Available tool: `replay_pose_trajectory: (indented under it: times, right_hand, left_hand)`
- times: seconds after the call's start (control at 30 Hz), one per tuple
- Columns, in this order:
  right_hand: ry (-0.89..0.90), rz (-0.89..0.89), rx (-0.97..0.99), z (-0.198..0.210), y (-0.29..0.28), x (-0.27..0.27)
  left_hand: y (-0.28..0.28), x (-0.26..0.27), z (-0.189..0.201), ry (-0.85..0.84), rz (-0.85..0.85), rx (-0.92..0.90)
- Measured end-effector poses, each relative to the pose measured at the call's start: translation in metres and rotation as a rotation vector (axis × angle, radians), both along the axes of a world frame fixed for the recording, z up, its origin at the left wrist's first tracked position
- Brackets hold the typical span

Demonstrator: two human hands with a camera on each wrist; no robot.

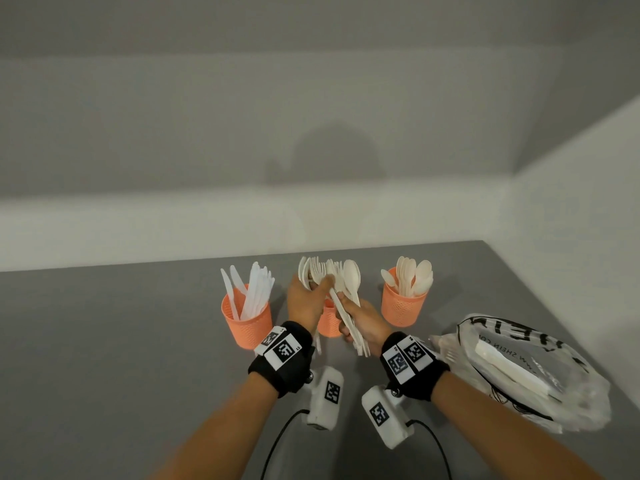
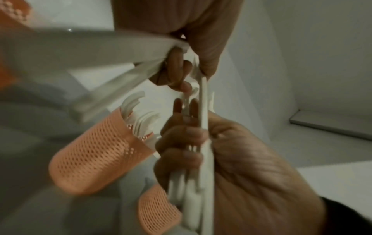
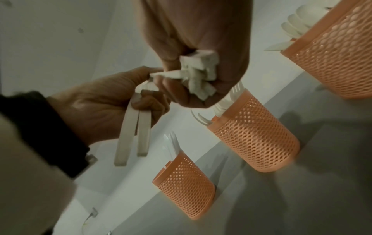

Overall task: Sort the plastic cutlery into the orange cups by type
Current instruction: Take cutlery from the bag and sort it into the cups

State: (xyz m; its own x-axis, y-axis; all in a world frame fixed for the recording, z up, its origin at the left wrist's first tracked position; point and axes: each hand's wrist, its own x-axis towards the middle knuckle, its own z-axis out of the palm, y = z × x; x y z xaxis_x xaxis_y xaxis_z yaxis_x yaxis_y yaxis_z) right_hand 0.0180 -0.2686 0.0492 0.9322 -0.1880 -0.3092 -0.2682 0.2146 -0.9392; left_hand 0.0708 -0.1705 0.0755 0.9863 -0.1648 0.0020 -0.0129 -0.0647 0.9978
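while our right hand (image 1: 363,320) grips the bunch (image 1: 341,292), our left hand (image 1: 306,299) pinches two forks (image 3: 132,132); next they go in the middle cup (image 1: 329,323).

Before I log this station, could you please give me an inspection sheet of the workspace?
Surface: grey table, matte.
Job's things: three orange mesh cups: left cup holds knives, right cup spoons, middle cup forks, partly hidden by hands.
Clutter: plastic bag with more cutlery, at right.
Grippers: left hand grips a few pieces; right hand grips a mixed cutlery bundle.
Cables: black wrist-camera cables trailing towards the person.
Surroundings: plain white walls.
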Motion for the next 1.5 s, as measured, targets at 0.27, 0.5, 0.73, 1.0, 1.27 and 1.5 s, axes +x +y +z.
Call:
replay_pose_trajectory:
  times: [0.27, 0.5, 0.73, 1.0, 1.27, 1.5]
  right_hand:
    - [-0.019, 0.025, 0.013, -0.011, 0.002, 0.002]
    - [-0.062, 0.048, 0.04, -0.005, -0.005, 0.0]
    - [-0.13, 0.056, -0.34, -0.012, 0.005, 0.002]
    - [-0.189, 0.041, -0.832, -0.009, 0.002, -0.005]
    - [-0.169, -0.009, -0.441, -0.015, 0.002, -0.001]
    - [-0.094, -0.049, -0.187, -0.006, 0.0, -0.005]
  left_hand:
    - [0.004, -0.004, -0.001, 0.191, 0.069, -0.108]
    - [0.02, 0.005, 0.005, 0.14, 0.045, -0.042]
    - [0.013, 0.0, -0.003, 0.078, -0.014, -0.028]
    - [0.01, 0.005, -0.021, 0.039, 0.067, 0.072]
    - [0.007, 0.002, -0.019, 0.077, 0.053, 0.062]
    - [0.004, -0.002, -0.016, 0.114, 0.044, -0.065]
